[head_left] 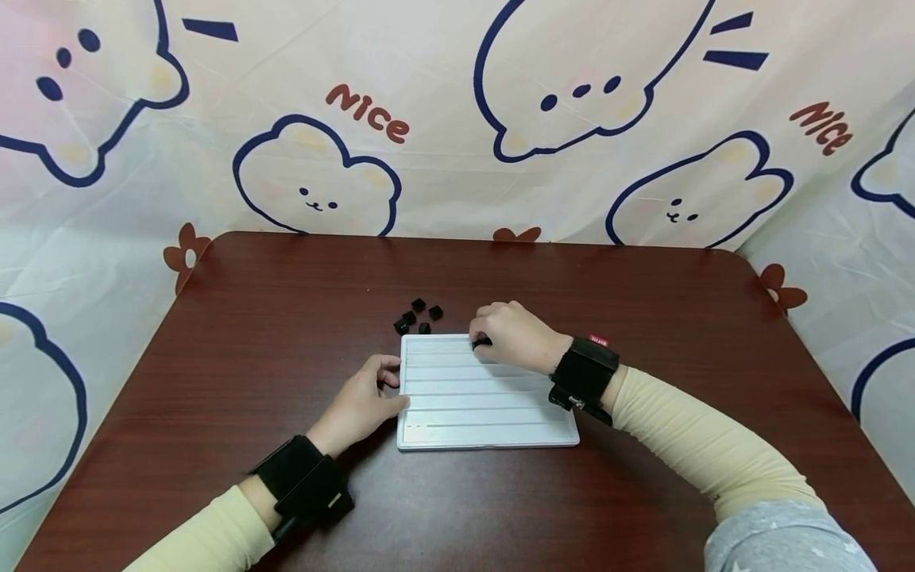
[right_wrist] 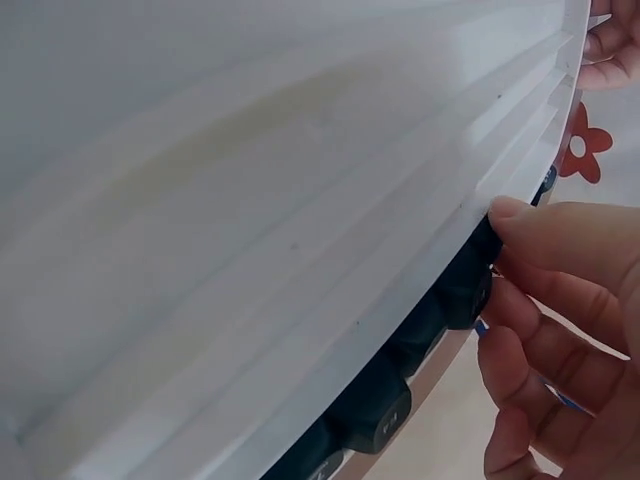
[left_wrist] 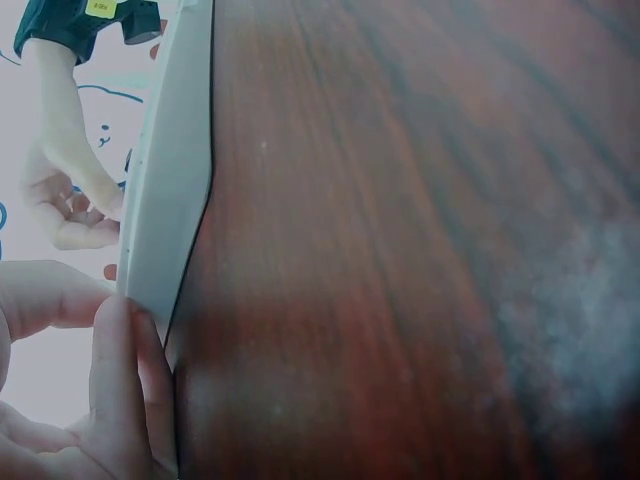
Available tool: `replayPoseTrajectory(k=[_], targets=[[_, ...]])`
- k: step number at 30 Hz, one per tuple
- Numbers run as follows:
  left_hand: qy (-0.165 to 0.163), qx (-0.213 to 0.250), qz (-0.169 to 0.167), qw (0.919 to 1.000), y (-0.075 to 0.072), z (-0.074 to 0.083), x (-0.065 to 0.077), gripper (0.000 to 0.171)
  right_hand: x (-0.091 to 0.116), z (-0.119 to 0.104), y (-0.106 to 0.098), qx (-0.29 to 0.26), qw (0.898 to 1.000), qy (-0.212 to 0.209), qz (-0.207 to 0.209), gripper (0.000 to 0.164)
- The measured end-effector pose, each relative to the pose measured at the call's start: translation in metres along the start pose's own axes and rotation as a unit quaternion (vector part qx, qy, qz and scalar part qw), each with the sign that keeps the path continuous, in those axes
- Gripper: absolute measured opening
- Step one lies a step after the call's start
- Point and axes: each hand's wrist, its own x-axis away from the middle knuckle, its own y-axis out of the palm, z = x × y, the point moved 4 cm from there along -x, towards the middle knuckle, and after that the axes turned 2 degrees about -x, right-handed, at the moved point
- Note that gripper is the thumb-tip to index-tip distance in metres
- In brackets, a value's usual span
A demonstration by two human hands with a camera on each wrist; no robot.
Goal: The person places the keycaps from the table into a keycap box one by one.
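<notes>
A white ridged tray (head_left: pixel 486 419) lies flat on the table. My right hand (head_left: pixel 520 338) is over its far edge, pinching a small black keycap (right_wrist: pixel 486 240) between thumb and fingers. In the right wrist view, other black keycaps (right_wrist: pixel 372 408) stand in a row along that edge; in the head view my hand and wrist hide most of this row. My left hand (head_left: pixel 363 403) holds the tray's left edge, thumb at the rim and the other fingers curled beside it. Several loose black keycaps (head_left: pixel 418 305) lie just past the tray's far left corner.
The dark brown wooden table (head_left: pixel 300 318) extends around the tray on all sides. Behind it hangs a pale curtain (head_left: pixel 436 183) printed with cartoon outlines. Each wrist wears a black strap with a camera (head_left: pixel 584 373).
</notes>
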Motion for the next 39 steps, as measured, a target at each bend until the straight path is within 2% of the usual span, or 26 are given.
replayPoseTrajectory(k=[15, 25, 34, 39], targets=[[0.0, 0.002, 0.002, 1.0, 0.0, 0.0, 0.001, 0.055, 0.001, 0.0, -0.002, 0.02, 1.0, 0.011, -0.007, 0.011], [0.0, -0.011, 0.006, 0.9999, -0.001, -0.001, -0.001, 0.055, 0.001, 0.011, -0.027, -0.027, 0.999, 0.038, 0.023, 0.009], [-0.003, 0.001, 0.001, 1.0, -0.001, -0.001, 0.0, 0.055, 0.0, 0.013, -0.028, -0.034, 0.998, 0.049, -0.01, 0.009], [-0.004, 0.004, -0.002, 1.0, 0.0, 0.0, 0.001, 0.054, -0.006, 0.015, -0.027, -0.035, 0.998, 0.042, -0.028, 0.011]])
